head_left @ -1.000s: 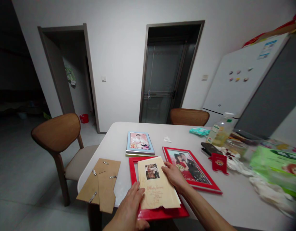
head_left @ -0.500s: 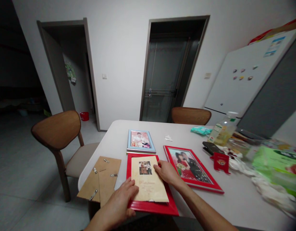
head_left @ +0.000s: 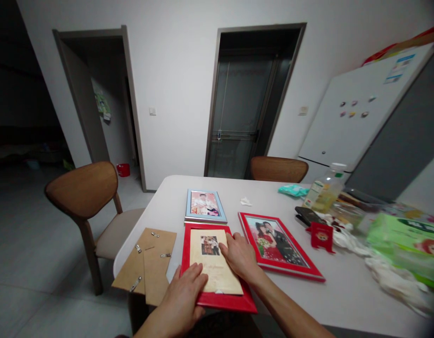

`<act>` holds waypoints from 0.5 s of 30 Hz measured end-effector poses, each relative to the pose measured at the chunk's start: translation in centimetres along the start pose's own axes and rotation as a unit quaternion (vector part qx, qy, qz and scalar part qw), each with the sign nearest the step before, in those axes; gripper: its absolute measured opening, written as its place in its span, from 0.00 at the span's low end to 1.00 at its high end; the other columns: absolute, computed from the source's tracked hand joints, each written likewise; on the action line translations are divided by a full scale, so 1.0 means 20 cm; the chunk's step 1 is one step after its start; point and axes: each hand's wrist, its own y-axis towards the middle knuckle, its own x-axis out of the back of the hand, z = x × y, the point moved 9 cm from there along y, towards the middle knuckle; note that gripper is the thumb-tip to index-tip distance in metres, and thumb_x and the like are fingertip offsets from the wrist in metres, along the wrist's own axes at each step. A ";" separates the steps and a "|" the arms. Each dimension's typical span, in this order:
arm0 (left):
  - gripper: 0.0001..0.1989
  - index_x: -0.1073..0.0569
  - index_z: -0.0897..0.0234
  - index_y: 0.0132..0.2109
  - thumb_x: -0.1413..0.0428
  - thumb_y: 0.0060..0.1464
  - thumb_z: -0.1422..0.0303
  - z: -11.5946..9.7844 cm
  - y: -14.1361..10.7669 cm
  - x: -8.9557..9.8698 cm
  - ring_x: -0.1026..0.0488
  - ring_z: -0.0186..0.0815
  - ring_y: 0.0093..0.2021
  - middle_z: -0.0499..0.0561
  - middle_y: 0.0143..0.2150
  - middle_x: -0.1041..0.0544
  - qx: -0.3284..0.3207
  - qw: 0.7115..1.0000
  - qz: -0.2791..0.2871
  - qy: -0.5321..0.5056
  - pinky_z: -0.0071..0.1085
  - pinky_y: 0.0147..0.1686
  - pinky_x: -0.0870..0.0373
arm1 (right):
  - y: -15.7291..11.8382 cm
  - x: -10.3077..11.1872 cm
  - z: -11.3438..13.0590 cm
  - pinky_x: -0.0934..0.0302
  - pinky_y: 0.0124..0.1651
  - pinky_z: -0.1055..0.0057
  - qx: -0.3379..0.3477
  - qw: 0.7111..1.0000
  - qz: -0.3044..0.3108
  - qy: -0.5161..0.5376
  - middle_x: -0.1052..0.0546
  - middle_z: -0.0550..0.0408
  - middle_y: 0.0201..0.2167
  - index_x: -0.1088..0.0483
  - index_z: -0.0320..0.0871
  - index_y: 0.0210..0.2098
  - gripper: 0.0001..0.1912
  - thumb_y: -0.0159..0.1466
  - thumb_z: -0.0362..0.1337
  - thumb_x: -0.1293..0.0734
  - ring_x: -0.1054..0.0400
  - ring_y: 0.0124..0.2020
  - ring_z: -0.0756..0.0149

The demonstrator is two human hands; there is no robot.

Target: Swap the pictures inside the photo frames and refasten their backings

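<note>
A red picture frame (head_left: 234, 303) lies in front of me, its near edge at the table's front edge. Inside its border sits a cream printed sheet (head_left: 212, 272) with a small photo on its upper half. My left hand (head_left: 183, 298) grips the frame's lower left corner, fingers over the sheet's edge and thumb low by the near border. On the opposite side, my right hand (head_left: 240, 256) holds the frame's right border, its thumb pressed on the sheet; its other fingers are partly hidden. Brown backing boards (head_left: 157, 267) with metal clips lie left of the frame.
Beyond are a light blue framed photo (head_left: 205, 206) and, rightward, another red framed photo (head_left: 278, 241). A phone (head_left: 308, 216), a red card-like item (head_left: 321, 237), a bottle (head_left: 326, 188), crumpled tissues (head_left: 396, 286) and a green pack (head_left: 407, 239) crowd the right side. Wooden chairs (head_left: 85, 190) flank the table.
My left hand has slid slightly inward over the sheet. My right hand sits a little lower and flatter along the right side. The whole view has shifted slightly.
</note>
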 end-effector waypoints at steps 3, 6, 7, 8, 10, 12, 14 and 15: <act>0.31 0.42 0.61 0.55 0.47 0.40 0.70 0.01 0.01 -0.03 0.52 0.39 0.60 0.55 0.60 0.46 0.006 1.000 -0.002 0.005 0.44 0.57 0.60 | 0.01 -0.02 -0.01 0.49 0.38 0.65 -0.003 1.000 0.009 0.013 0.33 0.45 0.37 0.38 0.41 0.45 0.21 0.60 0.47 0.49 0.39 0.40 0.57; 0.33 0.44 0.62 0.56 0.47 0.39 0.69 0.02 0.02 -0.04 0.54 0.40 0.61 0.56 0.61 0.49 0.023 1.000 0.002 0.010 0.45 0.57 0.63 | 0.00 -0.02 -0.01 0.49 0.40 0.65 -0.001 0.999 0.010 0.035 0.35 0.45 0.42 0.38 0.43 0.46 0.20 0.60 0.46 0.48 0.40 0.43 0.56; 0.34 0.44 0.63 0.56 0.47 0.38 0.70 0.02 0.02 -0.04 0.55 0.40 0.61 0.56 0.62 0.50 0.028 1.000 0.004 0.012 0.46 0.57 0.63 | -0.01 -0.03 -0.01 0.49 0.41 0.64 -0.002 0.999 0.007 0.043 0.36 0.45 0.45 0.38 0.44 0.47 0.20 0.60 0.46 0.47 0.41 0.44 0.56; 0.35 0.45 0.63 0.57 0.46 0.38 0.71 0.02 0.02 -0.04 0.55 0.40 0.61 0.56 0.62 0.51 0.031 0.999 0.007 0.014 0.46 0.57 0.64 | -0.01 -0.03 0.00 0.49 0.42 0.63 -0.003 0.999 0.005 0.049 0.38 0.45 0.47 0.39 0.46 0.48 0.20 0.59 0.47 0.47 0.42 0.46 0.55; 0.37 0.46 0.63 0.57 0.46 0.36 0.73 0.00 0.01 -0.03 0.56 0.39 0.61 0.56 0.62 0.52 0.029 0.999 0.013 0.020 0.46 0.57 0.64 | -0.03 -0.05 0.02 0.50 0.43 0.60 -0.002 0.999 0.001 0.054 0.41 0.45 0.51 0.40 0.49 0.50 0.21 0.59 0.48 0.46 0.44 0.48 0.53; 0.38 0.46 0.64 0.57 0.46 0.35 0.73 -0.01 0.01 -0.02 0.58 0.39 0.61 0.56 0.62 0.53 0.029 0.999 0.017 0.024 0.46 0.58 0.64 | -0.05 -0.07 0.04 0.51 0.44 0.59 -0.001 0.999 -0.002 0.053 0.43 0.44 0.53 0.42 0.47 0.51 0.23 0.58 0.48 0.45 0.45 0.49 0.52; 0.38 0.47 0.64 0.57 0.45 0.36 0.74 -0.01 0.01 -0.01 0.58 0.38 0.62 0.56 0.62 0.54 0.030 0.999 0.017 0.025 0.45 0.58 0.64 | -0.05 -0.06 0.05 0.51 0.45 0.60 -0.005 0.998 -0.016 0.056 0.44 0.42 0.53 0.47 0.43 0.54 0.27 0.57 0.47 0.44 0.46 0.49 0.52; 0.38 0.47 0.64 0.57 0.45 0.36 0.73 -0.01 0.01 -0.01 0.58 0.39 0.62 0.56 0.63 0.54 0.030 0.999 0.018 0.025 0.45 0.58 0.64 | -0.05 -0.06 0.05 0.50 0.45 0.62 -0.007 0.998 -0.023 0.061 0.43 0.42 0.53 0.50 0.42 0.56 0.29 0.57 0.45 0.43 0.45 0.49 0.54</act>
